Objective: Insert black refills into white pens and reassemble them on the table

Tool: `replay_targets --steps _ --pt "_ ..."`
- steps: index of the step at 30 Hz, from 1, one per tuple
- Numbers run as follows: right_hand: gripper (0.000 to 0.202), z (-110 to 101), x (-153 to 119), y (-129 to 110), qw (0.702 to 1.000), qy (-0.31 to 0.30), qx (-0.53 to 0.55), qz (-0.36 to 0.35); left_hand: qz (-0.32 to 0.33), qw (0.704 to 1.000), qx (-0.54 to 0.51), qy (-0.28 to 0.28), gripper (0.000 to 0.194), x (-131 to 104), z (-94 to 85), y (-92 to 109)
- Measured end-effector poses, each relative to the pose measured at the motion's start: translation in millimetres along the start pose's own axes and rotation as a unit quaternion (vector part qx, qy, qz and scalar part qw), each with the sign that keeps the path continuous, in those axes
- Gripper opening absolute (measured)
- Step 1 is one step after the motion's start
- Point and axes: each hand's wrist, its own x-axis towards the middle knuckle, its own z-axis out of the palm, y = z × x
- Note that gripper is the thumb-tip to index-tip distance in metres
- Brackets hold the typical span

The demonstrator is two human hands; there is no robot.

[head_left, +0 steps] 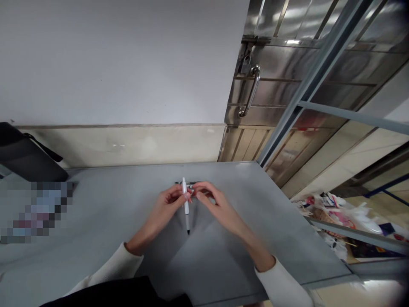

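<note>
Black matte cloth (115, 294) lay nearest the viewer, between knitted white sleeves (128, 261). Above the smooth grey tabletop (128, 183), the left hand (166, 201) gripped a slender white cylindrical pen (187, 208) between thumb and fingers, its dark tip directed toward the wearer. Just beside it, the right hand (216, 201) had curved fingers; whether their tips held anything could not be told. Far left, a dark grey box-shaped case (32, 155) bore a black strap, its contents hidden. Rightward, a grey-edged shelf (358, 236) carried crumpled translucent white plastic (361, 217).
</note>
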Motion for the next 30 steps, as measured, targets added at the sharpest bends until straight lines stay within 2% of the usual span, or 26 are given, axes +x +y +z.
replay_targets --steps 3,7,11,12,14,17,23,27,30 --pt "0.021 7 7 -3 0.999 0.031 0.016 -0.027 0.016 0.998 0.032 -0.047 0.029 -1 0.7 2" --pt "0.018 12 12 -10 0.996 0.041 0.033 -0.076 0.017 0.998 0.022 -0.061 0.03 -3 1.9 5" --pt "0.025 1 23 -20 0.985 0.075 0.149 -0.038 0.022 0.999 -0.004 -0.035 0.042 -3 1.8 7" --pt "0.027 -3 27 -23 0.973 0.103 0.202 -0.03 0.019 0.999 -0.011 -0.025 0.046 -3 1.4 7" --pt "0.023 -11 38 -30 0.949 0.112 0.295 -0.006 0.008 1.0 -0.019 -0.009 0.05 -2 0.3 5" --pt "0.018 -20 49 -35 0.922 0.121 0.369 0.006 -0.001 1.0 -0.021 -0.007 0.051 0 -1.0 1" --pt "0.029 -26 45 -31 0.908 0.11 0.404 -0.004 -0.003 1.0 -0.027 -0.006 0.05 0 -0.1 -4" --pt "0.024 -35 42 -27 0.886 0.13 0.444 -0.02 -0.007 1.0 -0.03 0.0 0.051 0 0.1 -2" --pt "0.021 -39 42 -25 0.883 0.137 0.449 -0.029 -0.01 0.999 -0.031 0.005 0.051 0 -0.2 -1"
